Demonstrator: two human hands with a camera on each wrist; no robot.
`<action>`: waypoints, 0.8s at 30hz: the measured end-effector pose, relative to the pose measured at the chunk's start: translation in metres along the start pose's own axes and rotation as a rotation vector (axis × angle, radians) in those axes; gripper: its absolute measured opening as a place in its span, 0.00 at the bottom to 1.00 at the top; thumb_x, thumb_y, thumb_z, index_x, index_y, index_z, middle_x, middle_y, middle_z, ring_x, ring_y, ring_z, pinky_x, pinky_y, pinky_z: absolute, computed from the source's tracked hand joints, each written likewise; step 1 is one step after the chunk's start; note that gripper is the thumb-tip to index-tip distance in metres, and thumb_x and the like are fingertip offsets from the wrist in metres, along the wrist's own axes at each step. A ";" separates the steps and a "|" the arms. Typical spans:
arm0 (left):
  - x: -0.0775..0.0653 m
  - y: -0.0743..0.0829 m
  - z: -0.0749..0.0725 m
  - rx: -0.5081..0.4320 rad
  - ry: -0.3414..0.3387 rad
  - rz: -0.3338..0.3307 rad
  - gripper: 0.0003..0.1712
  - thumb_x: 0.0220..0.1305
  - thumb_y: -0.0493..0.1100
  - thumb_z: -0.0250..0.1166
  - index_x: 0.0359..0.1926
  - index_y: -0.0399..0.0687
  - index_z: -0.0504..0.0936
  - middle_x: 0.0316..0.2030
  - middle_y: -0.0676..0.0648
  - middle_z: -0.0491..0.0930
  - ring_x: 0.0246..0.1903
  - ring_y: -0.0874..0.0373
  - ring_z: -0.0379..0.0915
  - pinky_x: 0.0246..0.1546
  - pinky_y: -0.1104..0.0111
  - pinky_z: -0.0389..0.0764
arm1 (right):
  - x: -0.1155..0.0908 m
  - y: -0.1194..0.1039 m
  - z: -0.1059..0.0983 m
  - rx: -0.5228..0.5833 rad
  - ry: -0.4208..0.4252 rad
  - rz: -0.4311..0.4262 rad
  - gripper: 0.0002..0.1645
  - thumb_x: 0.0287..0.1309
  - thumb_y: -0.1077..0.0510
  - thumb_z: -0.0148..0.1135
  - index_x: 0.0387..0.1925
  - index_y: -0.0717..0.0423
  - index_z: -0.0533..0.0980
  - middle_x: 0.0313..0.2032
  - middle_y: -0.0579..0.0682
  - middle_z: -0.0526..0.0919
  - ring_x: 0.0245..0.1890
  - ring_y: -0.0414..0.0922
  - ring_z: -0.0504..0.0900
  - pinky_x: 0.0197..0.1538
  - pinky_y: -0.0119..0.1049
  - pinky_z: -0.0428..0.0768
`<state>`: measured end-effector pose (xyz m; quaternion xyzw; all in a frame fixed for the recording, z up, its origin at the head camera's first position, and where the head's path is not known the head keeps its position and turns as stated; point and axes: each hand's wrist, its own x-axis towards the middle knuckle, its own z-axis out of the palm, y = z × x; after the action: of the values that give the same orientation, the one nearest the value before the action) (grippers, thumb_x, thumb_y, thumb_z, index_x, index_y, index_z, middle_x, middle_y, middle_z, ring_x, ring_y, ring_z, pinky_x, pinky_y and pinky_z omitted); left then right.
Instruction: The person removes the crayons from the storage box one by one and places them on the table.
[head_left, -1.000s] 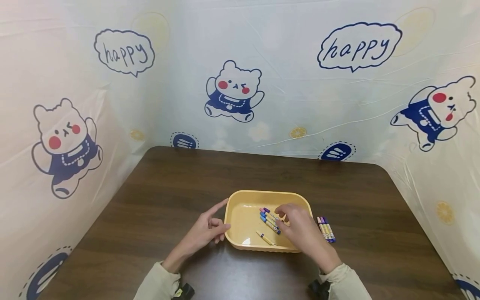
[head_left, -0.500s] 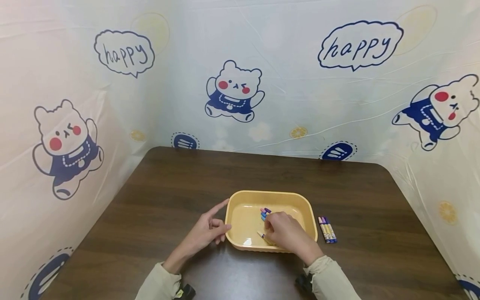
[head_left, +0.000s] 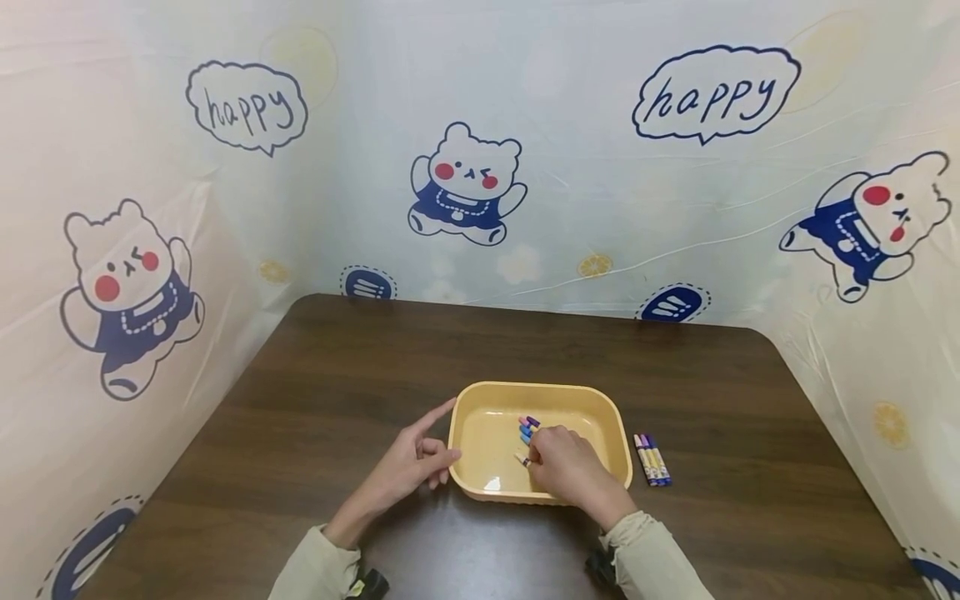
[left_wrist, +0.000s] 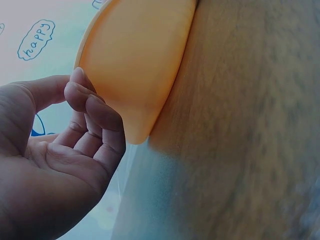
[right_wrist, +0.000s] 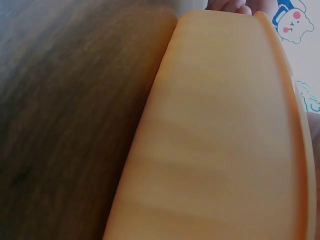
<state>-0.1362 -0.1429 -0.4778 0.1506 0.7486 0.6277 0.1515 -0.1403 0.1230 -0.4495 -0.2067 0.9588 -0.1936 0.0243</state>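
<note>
A yellow plastic basin (head_left: pixel 491 400) stands on the dark wooden table. My left hand (head_left: pixel 414 458) holds its left rim, thumb at the edge and index finger stretched out to the far left corner; in the left wrist view the fingertips (left_wrist: pixel 79 80) meet at the rim. Inside the basin my right hand (head_left: pixel 570 467) pinches a pale-tipped crayon (head_left: pixel 522 460), most of it hidden by the fingers. Just beyond that hand lie several crayons (head_left: pixel 526 430) with blue, pink and purple ends, partly covered. The right wrist view mostly shows the basin's outer front wall (right_wrist: pixel 220 125).
Three crayons (head_left: pixel 653 460) lie side by side on the table (head_left: pixel 360 358), to the right of the basin. A pale curtain (head_left: pixel 585 200) printed with bears and "happy" bubbles surrounds the table's back and sides.
My right hand has moved left and down into the basin and taken hold of the pale-tipped crayon, which has shifted slightly away from me. The left hand stays at the rim.
</note>
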 end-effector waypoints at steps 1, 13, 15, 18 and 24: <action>0.000 0.000 0.000 0.000 0.000 -0.002 0.44 0.67 0.36 0.65 0.78 0.50 0.53 0.20 0.43 0.77 0.17 0.59 0.71 0.19 0.70 0.75 | 0.001 0.001 0.001 0.000 -0.001 -0.008 0.10 0.46 0.64 0.70 0.17 0.50 0.79 0.19 0.41 0.75 0.19 0.40 0.69 0.21 0.35 0.68; 0.001 -0.003 0.000 -0.018 -0.009 0.020 0.43 0.68 0.36 0.65 0.78 0.49 0.53 0.19 0.44 0.77 0.16 0.59 0.71 0.18 0.69 0.75 | 0.003 0.007 0.003 0.013 0.111 -0.189 0.07 0.47 0.64 0.69 0.23 0.53 0.78 0.23 0.42 0.71 0.26 0.39 0.69 0.30 0.33 0.71; 0.000 -0.003 0.000 -0.012 -0.008 0.020 0.43 0.68 0.36 0.65 0.78 0.49 0.53 0.19 0.45 0.76 0.16 0.60 0.71 0.18 0.70 0.75 | 0.004 0.009 0.001 0.042 0.096 -0.161 0.07 0.50 0.63 0.69 0.24 0.51 0.77 0.24 0.41 0.70 0.26 0.38 0.68 0.30 0.32 0.71; 0.000 -0.003 0.000 -0.003 -0.005 0.022 0.43 0.67 0.36 0.65 0.78 0.49 0.53 0.19 0.45 0.75 0.16 0.60 0.70 0.18 0.70 0.75 | 0.006 0.011 -0.002 0.098 0.066 -0.107 0.07 0.54 0.61 0.69 0.26 0.50 0.77 0.24 0.40 0.72 0.25 0.37 0.69 0.29 0.30 0.71; -0.001 -0.002 0.000 0.004 -0.003 0.023 0.43 0.67 0.37 0.65 0.78 0.49 0.54 0.18 0.46 0.75 0.16 0.60 0.69 0.18 0.70 0.74 | 0.008 0.014 -0.012 0.167 0.092 -0.097 0.04 0.55 0.63 0.68 0.28 0.54 0.79 0.24 0.40 0.77 0.24 0.34 0.72 0.29 0.29 0.74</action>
<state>-0.1357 -0.1435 -0.4801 0.1605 0.7479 0.6276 0.1450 -0.1542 0.1359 -0.4432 -0.2408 0.9283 -0.2832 -0.0121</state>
